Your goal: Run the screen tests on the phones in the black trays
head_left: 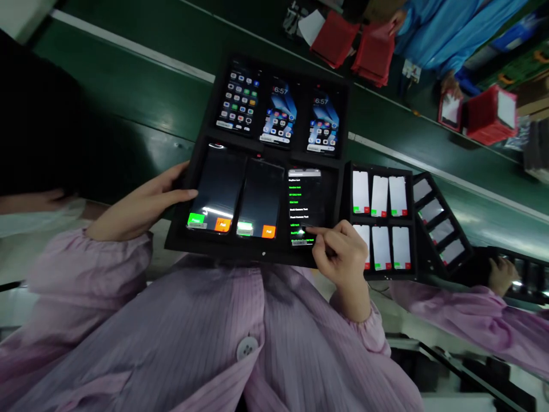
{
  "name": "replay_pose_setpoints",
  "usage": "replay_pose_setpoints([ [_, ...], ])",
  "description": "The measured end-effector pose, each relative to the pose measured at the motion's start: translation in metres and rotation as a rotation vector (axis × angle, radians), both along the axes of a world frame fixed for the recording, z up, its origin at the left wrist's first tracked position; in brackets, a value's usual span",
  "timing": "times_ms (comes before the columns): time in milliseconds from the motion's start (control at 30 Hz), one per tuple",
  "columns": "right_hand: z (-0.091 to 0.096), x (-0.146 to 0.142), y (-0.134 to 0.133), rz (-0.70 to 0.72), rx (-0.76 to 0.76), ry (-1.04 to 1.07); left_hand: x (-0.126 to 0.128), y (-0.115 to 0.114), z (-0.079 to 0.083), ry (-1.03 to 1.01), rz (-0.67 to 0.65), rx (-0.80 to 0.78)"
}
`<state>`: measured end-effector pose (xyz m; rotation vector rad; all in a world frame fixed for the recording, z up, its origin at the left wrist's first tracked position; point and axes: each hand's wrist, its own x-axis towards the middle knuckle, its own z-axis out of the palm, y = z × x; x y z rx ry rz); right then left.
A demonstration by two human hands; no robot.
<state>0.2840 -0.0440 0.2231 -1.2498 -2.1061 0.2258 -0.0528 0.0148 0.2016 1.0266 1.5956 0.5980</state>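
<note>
My left hand (150, 197) grips the left edge of a black tray (263, 252), thumb on top and fingers out of sight beneath. Smartphones lie in the tray in two rows. In the near row, a dark phone (221, 183) and another dark phone (262, 191) show green and orange buttons. Beside them, a phone (305, 200) displays a list of tests in white and green text. My right hand (341, 252) points with its index finger at the lower part of that list, other fingers curled and holding nothing. Home screens light the far row, including one phone (278, 111) showing 6:57.
To the right stands a second tray (381, 221) of white-lit phones, then an angled tray (444, 217). A co-worker's hand (501, 274) is at far right. Across the green bench (171, 97), red stacks (373, 54) lie near a person in blue (446, 34).
</note>
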Motion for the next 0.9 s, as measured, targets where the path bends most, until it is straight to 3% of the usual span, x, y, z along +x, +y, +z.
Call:
replay_pose_setpoints([
  [267,-0.001,0.004,0.000,0.061,-0.050,0.020,0.006,0.001,0.002,0.013,0.050,-0.023],
  [400,0.003,0.010,0.010,-0.058,-0.030,0.132,0.012,0.011,0.012,0.078,0.046,-0.018],
  [533,0.004,0.013,0.041,-0.246,-0.001,0.107,0.023,0.050,0.015,0.154,-0.039,0.141],
  [733,-0.003,0.007,0.100,-0.191,0.128,0.024,0.041,0.137,0.007,0.332,-0.079,0.255],
  [800,-0.008,0.007,0.113,-0.172,0.136,-0.011,0.038,0.153,0.004,0.279,-0.135,0.261],
  [900,-0.015,0.009,0.122,-0.146,0.126,-0.026,0.025,0.157,-0.003,0.255,-0.315,0.253],
])
